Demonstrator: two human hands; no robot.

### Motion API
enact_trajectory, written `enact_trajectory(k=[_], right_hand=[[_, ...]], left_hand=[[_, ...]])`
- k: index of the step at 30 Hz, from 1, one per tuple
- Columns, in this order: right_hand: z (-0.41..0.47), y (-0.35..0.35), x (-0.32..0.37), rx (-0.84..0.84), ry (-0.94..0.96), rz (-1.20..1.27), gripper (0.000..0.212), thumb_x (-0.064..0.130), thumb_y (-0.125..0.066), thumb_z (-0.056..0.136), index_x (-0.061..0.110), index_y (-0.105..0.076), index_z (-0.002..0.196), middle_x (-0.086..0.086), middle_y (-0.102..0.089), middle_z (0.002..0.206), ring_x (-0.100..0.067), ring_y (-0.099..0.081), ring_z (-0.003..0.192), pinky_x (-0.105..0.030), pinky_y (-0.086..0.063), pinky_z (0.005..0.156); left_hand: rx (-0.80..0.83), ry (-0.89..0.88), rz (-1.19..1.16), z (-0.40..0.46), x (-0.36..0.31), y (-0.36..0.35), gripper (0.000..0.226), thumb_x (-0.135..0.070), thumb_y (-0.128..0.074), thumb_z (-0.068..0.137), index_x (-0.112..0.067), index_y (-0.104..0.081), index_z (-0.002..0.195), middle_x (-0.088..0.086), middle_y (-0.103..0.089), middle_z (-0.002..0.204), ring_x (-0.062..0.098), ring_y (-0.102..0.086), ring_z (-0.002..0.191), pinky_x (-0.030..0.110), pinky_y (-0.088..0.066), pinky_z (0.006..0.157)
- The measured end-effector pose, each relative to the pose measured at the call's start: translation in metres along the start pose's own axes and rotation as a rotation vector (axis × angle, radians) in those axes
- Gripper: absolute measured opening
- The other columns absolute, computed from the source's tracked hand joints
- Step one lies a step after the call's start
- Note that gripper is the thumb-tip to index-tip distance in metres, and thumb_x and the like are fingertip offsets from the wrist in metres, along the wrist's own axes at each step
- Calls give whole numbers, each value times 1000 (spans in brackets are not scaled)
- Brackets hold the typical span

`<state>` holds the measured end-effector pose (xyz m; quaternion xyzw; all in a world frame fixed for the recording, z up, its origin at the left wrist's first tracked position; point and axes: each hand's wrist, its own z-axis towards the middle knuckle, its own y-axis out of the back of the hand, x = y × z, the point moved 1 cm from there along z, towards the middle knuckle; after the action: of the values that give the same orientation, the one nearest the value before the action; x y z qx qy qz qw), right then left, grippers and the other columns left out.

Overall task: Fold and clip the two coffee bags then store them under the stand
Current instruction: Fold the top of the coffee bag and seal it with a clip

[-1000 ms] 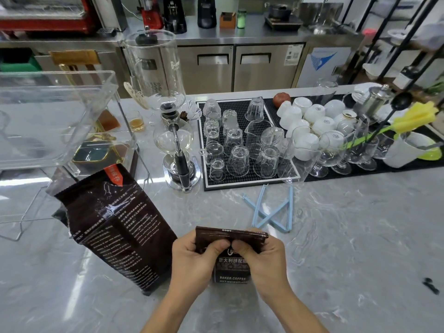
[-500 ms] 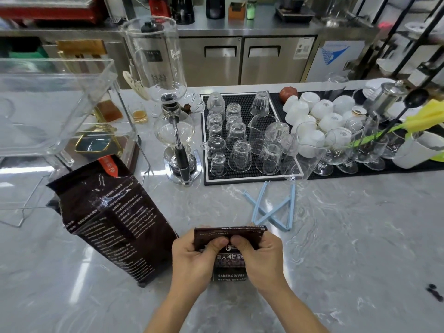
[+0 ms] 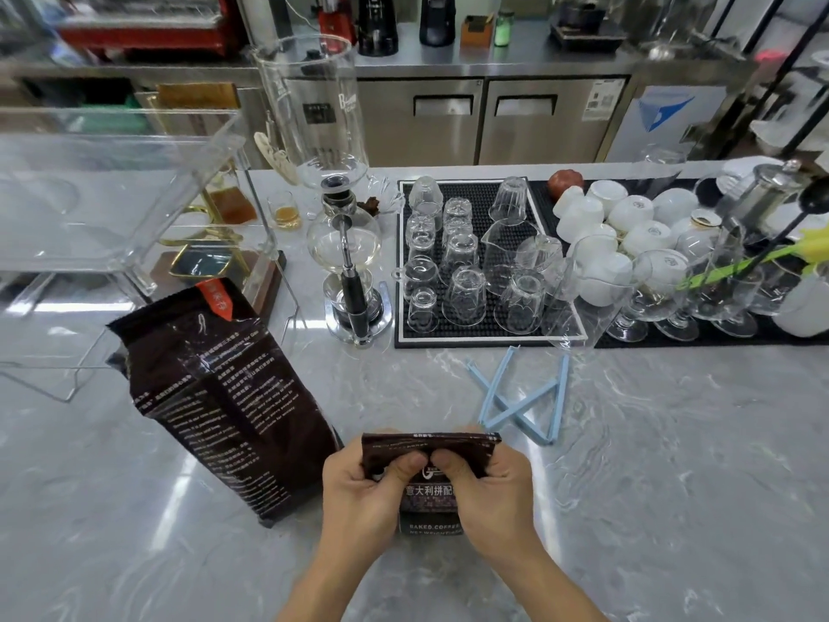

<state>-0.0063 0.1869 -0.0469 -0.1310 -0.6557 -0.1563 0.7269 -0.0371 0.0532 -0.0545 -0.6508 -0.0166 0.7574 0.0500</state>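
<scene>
A small dark coffee bag [image 3: 430, 491] stands upright on the marble counter in front of me. My left hand [image 3: 363, 496] and my right hand [image 3: 489, 491] both pinch its folded top edge, thumbs toward me. A larger dark coffee bag [image 3: 224, 397] with an open, crumpled top leans to the left of my hands. Two light blue clips [image 3: 520, 397] lie crossed on the counter just beyond my right hand. The clear acrylic stand [image 3: 112, 208] on a thin wire frame is at the far left.
A glass siphon coffee maker [image 3: 345, 244] stands behind the large bag. A black mat with several upturned glasses [image 3: 471, 271] and white cups [image 3: 628, 217] fills the back right. Stemmed glasses stand by the mat's right end.
My hands have stayed on the small bag's top, with the fold pressed a bit tighter. The view has shifted slightly; nothing else moved.
</scene>
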Motion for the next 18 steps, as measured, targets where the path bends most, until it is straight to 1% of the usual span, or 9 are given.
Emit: enact_trajectory(k=[2, 3, 5, 7, 11, 13, 14, 16, 18], right_hand=[[2, -1, -2, 3, 1, -17, 23, 21, -73, 72, 44, -76, 72, 20, -75, 70, 6, -70, 66, -5, -51, 62], [3, 0, -3, 5, 9, -35, 29, 17, -73, 73, 45, -76, 74, 22, -76, 71, 7, -71, 67, -5, -52, 63], [4, 1, -4, 30, 17, -40, 32, 14, -73, 74, 46, -76, 76, 23, -77, 74, 6, -73, 70, -7, -53, 64], [5, 2, -2, 38, 17, -15, 30, 15, -74, 74, 44, -77, 77, 20, -78, 75, 3, -74, 70, -9, -55, 64], [5, 4, -4, 55, -8, 5, 29, 11, -76, 76, 40, -78, 78, 15, -79, 77, -1, -75, 72, -13, -57, 65], [4, 6, -4, 68, -16, 14, 34, 4, -77, 79, 38, -78, 81, 13, -80, 80, -4, -76, 74, -15, -58, 66], [3, 7, -3, 72, -24, 15, 35, 3, -77, 79, 38, -78, 81, 12, -80, 80, -5, -77, 74, -16, -58, 66], [3, 8, -1, 75, -38, 12, 33, 3, -77, 80, 36, -79, 81, 9, -81, 82, -7, -77, 76, -17, -59, 66], [4, 8, 0, 83, -50, 22, 27, 5, -77, 81, 32, -79, 83, 7, -81, 83, -8, -77, 77, -17, -58, 66]], left_hand=[[33, -9, 3, 1, -6, 1, 10, -32, -77, 75, -27, -81, 83, -5, -81, 78, 5, -75, 73, 18, -57, 66], [64, -20, 8, 2, -10, 2, 11, -39, -75, 80, -31, -81, 85, -8, -81, 80, 3, -75, 74, 16, -56, 66], [101, -41, 27, 1, -15, 4, 25, -55, -63, 89, -36, -79, 88, -12, -79, 81, 0, -73, 75, 15, -55, 65], [104, -44, -3, 0, -18, 6, 32, -59, -57, 92, -36, -80, 88, -13, -79, 80, 0, -72, 74, 15, -55, 63], [101, -6, 8, 1, -23, 4, 23, -52, -64, 90, -36, -80, 87, -12, -80, 80, 1, -74, 75, 16, -57, 64], [108, 14, 39, 2, -26, 7, 13, -37, -68, 87, -35, -81, 89, -9, -81, 83, 5, -76, 78, 18, -58, 65], [126, 12, 49, 4, -28, 9, 14, -30, -68, 87, -33, -81, 91, -6, -82, 86, 8, -77, 80, 18, -58, 66], [181, 5, 67, 9, -32, 10, 15, -24, -71, 84, -27, -82, 94, -2, -82, 90, 13, -78, 83, 19, -59, 69], [205, 16, 82, 14, -34, 7, 14, -20, -77, 80, -28, -82, 90, -2, -82, 88, 13, -78, 83, 19, -59, 69]])
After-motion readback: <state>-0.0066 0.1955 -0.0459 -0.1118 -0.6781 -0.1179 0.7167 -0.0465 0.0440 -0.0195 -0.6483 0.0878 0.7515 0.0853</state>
